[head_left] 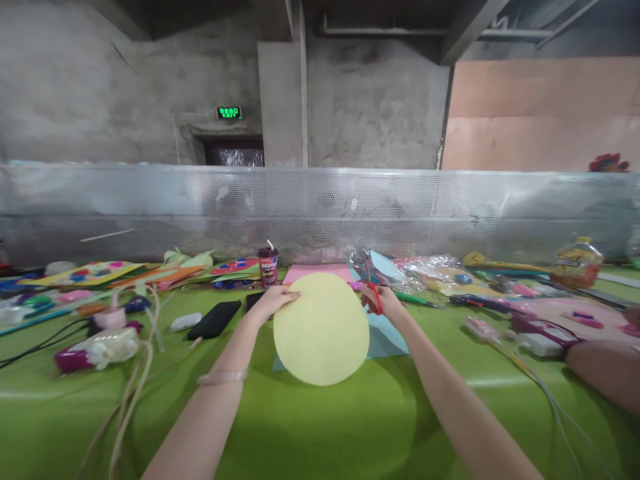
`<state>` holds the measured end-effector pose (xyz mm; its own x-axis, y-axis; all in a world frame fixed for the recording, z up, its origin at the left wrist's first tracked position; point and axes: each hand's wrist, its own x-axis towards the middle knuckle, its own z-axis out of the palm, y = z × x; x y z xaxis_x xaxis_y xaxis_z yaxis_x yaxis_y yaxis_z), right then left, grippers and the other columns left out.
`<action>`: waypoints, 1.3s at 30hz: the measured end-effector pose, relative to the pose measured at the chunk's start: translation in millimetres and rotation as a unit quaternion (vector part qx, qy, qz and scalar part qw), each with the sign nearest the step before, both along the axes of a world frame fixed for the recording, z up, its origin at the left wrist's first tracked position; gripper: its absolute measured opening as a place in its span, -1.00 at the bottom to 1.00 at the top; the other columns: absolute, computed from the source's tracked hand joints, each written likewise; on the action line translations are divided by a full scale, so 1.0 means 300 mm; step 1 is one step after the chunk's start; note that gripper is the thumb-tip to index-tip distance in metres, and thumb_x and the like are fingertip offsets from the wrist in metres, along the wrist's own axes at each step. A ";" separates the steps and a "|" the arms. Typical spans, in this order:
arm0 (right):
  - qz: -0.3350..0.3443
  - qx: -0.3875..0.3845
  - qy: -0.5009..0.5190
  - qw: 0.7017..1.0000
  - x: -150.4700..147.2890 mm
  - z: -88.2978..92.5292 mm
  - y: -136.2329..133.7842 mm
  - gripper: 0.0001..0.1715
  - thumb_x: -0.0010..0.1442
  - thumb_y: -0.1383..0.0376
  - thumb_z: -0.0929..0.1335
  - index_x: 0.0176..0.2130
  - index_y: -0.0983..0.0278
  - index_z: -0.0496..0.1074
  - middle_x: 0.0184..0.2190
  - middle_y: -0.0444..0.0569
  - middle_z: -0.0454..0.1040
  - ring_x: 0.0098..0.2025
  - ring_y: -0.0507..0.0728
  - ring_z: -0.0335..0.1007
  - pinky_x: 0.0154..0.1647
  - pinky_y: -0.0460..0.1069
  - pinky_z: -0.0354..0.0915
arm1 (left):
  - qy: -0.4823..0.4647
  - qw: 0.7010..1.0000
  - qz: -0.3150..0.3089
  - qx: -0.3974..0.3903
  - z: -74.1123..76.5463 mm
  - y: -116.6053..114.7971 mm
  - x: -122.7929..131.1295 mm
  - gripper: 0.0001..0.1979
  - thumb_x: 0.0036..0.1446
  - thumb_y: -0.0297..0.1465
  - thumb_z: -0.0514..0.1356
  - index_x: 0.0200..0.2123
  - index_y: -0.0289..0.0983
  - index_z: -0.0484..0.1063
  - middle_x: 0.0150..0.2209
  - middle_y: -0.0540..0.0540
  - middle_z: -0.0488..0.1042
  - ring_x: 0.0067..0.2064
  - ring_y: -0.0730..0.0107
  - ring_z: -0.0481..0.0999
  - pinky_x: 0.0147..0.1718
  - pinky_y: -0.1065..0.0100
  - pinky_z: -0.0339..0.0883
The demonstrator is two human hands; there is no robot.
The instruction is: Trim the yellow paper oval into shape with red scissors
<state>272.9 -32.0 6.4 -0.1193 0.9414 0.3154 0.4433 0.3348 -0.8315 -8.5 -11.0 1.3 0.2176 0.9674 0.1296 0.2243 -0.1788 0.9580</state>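
On cup point(268, 270), maybe "Mood"; sign point(229, 113), "EXIT"; hands point(273, 301) hold paper disc point(321, 330) (left), scissors point(379, 303) (right).

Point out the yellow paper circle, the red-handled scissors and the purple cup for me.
Yellow paper circle point(321, 330): head view, middle of its flat face.
Red-handled scissors point(379, 302): head view, on the red handle loop.
Purple cup point(269, 268): head view, on its side wall.

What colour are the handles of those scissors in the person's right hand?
Red; the handles show in the head view, the only one here.
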 end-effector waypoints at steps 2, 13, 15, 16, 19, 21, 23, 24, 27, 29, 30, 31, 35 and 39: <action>0.034 0.008 0.068 0.997 -0.009 0.006 -0.011 -0.57 -0.05 0.02 0.25 -0.51 0.37 0.32 -0.63 -0.08 0.34 -0.68 -0.08 0.13 -0.66 -0.16 0.13 | 0.013 0.999 -0.035 -0.005 0.002 -0.015 0.018 -0.64 -0.28 -0.21 0.25 -0.39 -0.35 0.46 -0.42 -0.16 0.52 -0.44 0.25 0.48 -0.46 0.32 0.33; 0.081 -0.021 0.100 0.991 -0.055 -0.003 -0.037 -0.73 -0.20 0.18 0.37 -0.53 0.36 0.35 -0.64 -0.13 0.32 -0.62 -0.05 0.17 -0.62 -0.15 0.09 | -0.013 0.997 -0.080 0.018 -0.002 -0.026 0.054 -0.66 -0.23 -0.24 0.23 -0.36 -0.34 0.43 -0.41 -0.12 0.51 -0.41 0.25 0.48 -0.45 0.34 0.30; 0.062 -0.020 0.138 0.988 -0.050 0.001 -0.029 -0.73 -0.20 0.19 0.37 -0.54 0.36 0.35 -0.63 -0.12 0.33 -0.61 -0.04 0.19 -0.60 -0.14 0.10 | -0.038 0.996 -0.069 0.029 -0.004 -0.017 0.053 -0.62 -0.21 -0.23 0.22 -0.31 -0.34 0.40 -0.36 -0.14 0.50 -0.36 0.24 0.48 -0.41 0.33 0.30; 0.046 -0.015 0.161 0.986 -0.045 0.004 -0.023 -0.73 -0.20 0.18 0.37 -0.53 0.36 0.34 -0.62 -0.11 0.34 -0.60 -0.04 0.20 -0.60 -0.14 0.11 | -0.048 0.996 -0.062 0.034 -0.006 -0.013 0.052 -0.61 -0.21 -0.23 0.21 -0.30 -0.34 0.40 -0.35 -0.15 0.50 -0.34 0.23 0.47 -0.41 0.33 0.30; -0.010 0.007 0.218 0.976 -0.030 0.011 -0.007 -0.73 -0.22 0.18 0.37 -0.54 0.34 0.32 -0.63 -0.12 0.34 -0.61 -0.04 0.20 -0.61 -0.14 0.11 | -0.065 0.996 -0.039 0.045 -0.012 0.001 0.049 -0.63 -0.21 -0.23 0.21 -0.32 -0.34 0.40 -0.32 -0.17 0.49 -0.32 0.22 0.47 -0.43 0.33 0.30; -0.032 0.019 0.232 0.972 -0.024 0.015 -0.002 -0.73 -0.22 0.18 0.37 -0.56 0.34 0.30 -0.65 -0.12 0.32 -0.62 -0.04 0.19 -0.62 -0.15 0.10 | -0.070 0.996 -0.021 0.053 -0.014 0.007 0.046 -0.67 -0.22 -0.24 0.21 -0.36 -0.34 0.42 -0.34 -0.16 0.50 -0.35 0.23 0.47 -0.46 0.35 0.30; -0.038 0.023 0.231 0.972 -0.024 0.017 -0.004 -0.73 -0.22 0.18 0.36 -0.58 0.34 0.29 -0.67 -0.11 0.31 -0.63 -0.04 0.17 -0.64 -0.14 0.08 | -0.073 0.995 -0.001 0.066 -0.016 0.012 0.042 -0.69 -0.22 -0.24 0.21 -0.41 -0.35 0.43 -0.38 -0.16 0.50 -0.37 0.25 0.47 -0.45 0.35 0.29; -0.037 0.023 0.228 0.973 -0.027 0.017 -0.007 -0.73 -0.22 0.18 0.36 -0.58 0.34 0.29 -0.68 -0.11 0.30 -0.64 -0.04 0.16 -0.65 -0.14 0.07 | -0.075 0.994 0.011 0.073 -0.016 0.014 0.040 -0.70 -0.22 -0.24 0.21 -0.42 -0.35 0.44 -0.39 -0.15 0.50 -0.38 0.26 0.47 -0.44 0.35 0.29; -0.028 0.022 0.217 0.976 -0.039 0.014 -0.017 -0.75 -0.21 0.20 0.35 -0.61 0.34 0.29 -0.72 -0.15 0.25 -0.67 -0.06 0.10 -0.68 -0.15 0.03 | -0.083 0.991 0.051 0.095 -0.014 0.017 0.034 -0.69 -0.22 -0.24 0.21 -0.41 -0.35 0.45 -0.39 -0.14 0.51 -0.38 0.25 0.47 -0.42 0.34 0.29; -0.012 0.018 0.208 0.978 -0.044 0.009 -0.022 -0.77 -0.19 0.21 0.34 -0.61 0.35 0.29 -0.73 -0.16 0.24 -0.68 -0.08 0.09 -0.68 -0.15 0.02 | -0.089 0.988 0.074 0.104 -0.012 0.017 0.031 -0.69 -0.23 -0.24 0.21 -0.41 -0.35 0.45 -0.40 -0.14 0.51 -0.39 0.24 0.47 -0.44 0.34 0.29; -0.003 0.014 0.203 0.979 -0.046 0.006 -0.022 -0.77 -0.19 0.21 0.34 -0.61 0.35 0.29 -0.72 -0.16 0.24 -0.67 -0.08 0.09 -0.68 -0.16 0.03 | -0.094 0.987 0.081 0.106 -0.010 0.016 0.031 -0.69 -0.23 -0.24 0.20 -0.42 -0.35 0.45 -0.40 -0.15 0.51 -0.39 0.24 0.47 -0.45 0.35 0.29; 0.007 0.008 0.198 0.980 -0.046 0.003 -0.021 -0.77 -0.18 0.21 0.34 -0.60 0.35 0.30 -0.71 -0.15 0.26 -0.67 -0.08 0.10 -0.67 -0.16 0.04 | -0.099 0.985 0.087 0.109 -0.009 0.015 0.031 -0.69 -0.23 -0.23 0.20 -0.42 -0.35 0.45 -0.40 -0.14 0.51 -0.40 0.24 0.47 -0.46 0.35 0.29; 0.025 -0.012 0.188 0.982 -0.044 -0.008 -0.011 -0.76 -0.18 0.20 0.33 -0.57 0.37 0.32 -0.69 -0.12 0.29 -0.66 -0.07 0.13 -0.65 -0.15 0.08 | -0.123 0.981 0.095 0.112 -0.004 0.010 0.035 -0.68 -0.22 -0.22 0.19 -0.42 -0.34 0.43 -0.43 -0.13 0.50 -0.44 0.26 0.47 -0.50 0.36 0.30; 0.022 -0.006 0.193 0.981 -0.042 -0.005 -0.011 -0.76 -0.18 0.20 0.33 -0.59 0.36 0.30 -0.72 -0.14 0.27 -0.68 -0.07 0.11 -0.67 -0.15 0.06 | -0.139 0.980 0.087 0.113 -0.003 0.008 0.038 -0.67 -0.21 -0.22 0.19 -0.38 -0.34 0.43 -0.41 -0.13 0.50 -0.43 0.27 0.47 -0.47 0.35 0.32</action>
